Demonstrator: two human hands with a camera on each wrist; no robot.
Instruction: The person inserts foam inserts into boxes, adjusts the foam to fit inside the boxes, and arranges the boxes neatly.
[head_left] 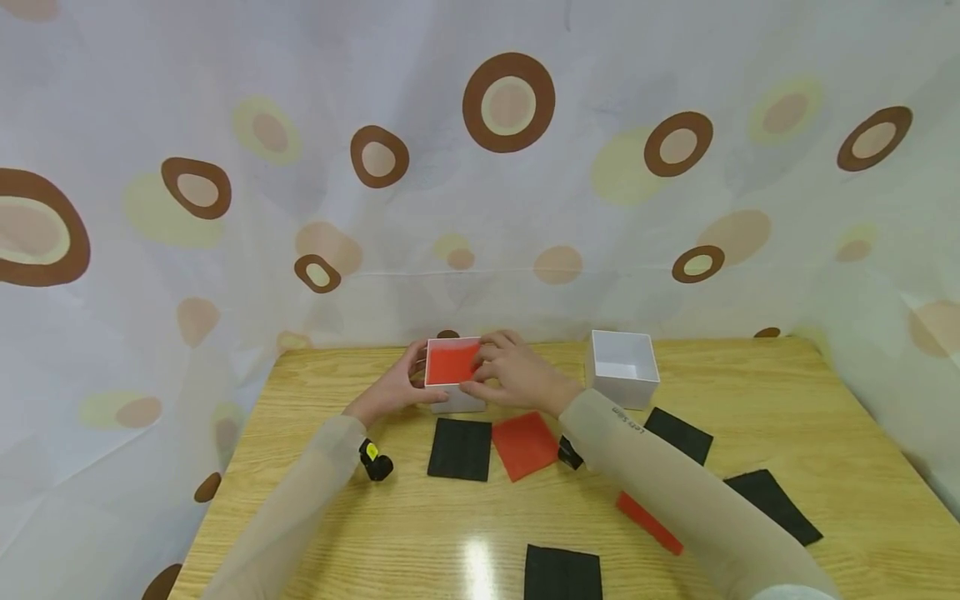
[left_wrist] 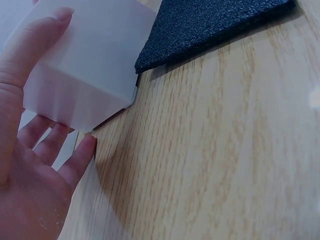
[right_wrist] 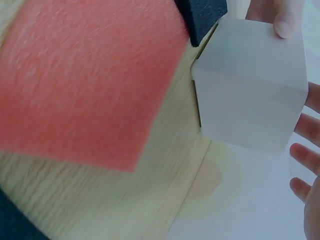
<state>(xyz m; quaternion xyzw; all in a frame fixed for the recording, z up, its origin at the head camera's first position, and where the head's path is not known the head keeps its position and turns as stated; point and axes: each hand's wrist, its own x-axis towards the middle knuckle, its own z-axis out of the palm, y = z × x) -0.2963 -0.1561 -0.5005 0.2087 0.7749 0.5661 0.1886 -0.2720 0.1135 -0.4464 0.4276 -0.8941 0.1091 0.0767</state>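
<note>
A white open-topped box [head_left: 459,402] stands near the table's back edge, with a red foam sheet [head_left: 447,365] filling most of its opening. My left hand [head_left: 390,390] holds the box at its left side. In the left wrist view, the thumb lies on one white face and the other fingers are around the adjoining side. Over the box's right rim is my right hand [head_left: 519,369], its fingers spread and bent at the red sheet's right end. Whether those fingertips touch the sheet is hidden. In the right wrist view, some right fingers [right_wrist: 306,156] show beside the box.
A second white box [head_left: 624,392] stands at the back right. Black foam squares [head_left: 459,450] lie about the table, along with a red square [head_left: 523,446] and a red piece [head_left: 648,523] partly under the right forearm. A patterned curtain [head_left: 450,208] hangs behind.
</note>
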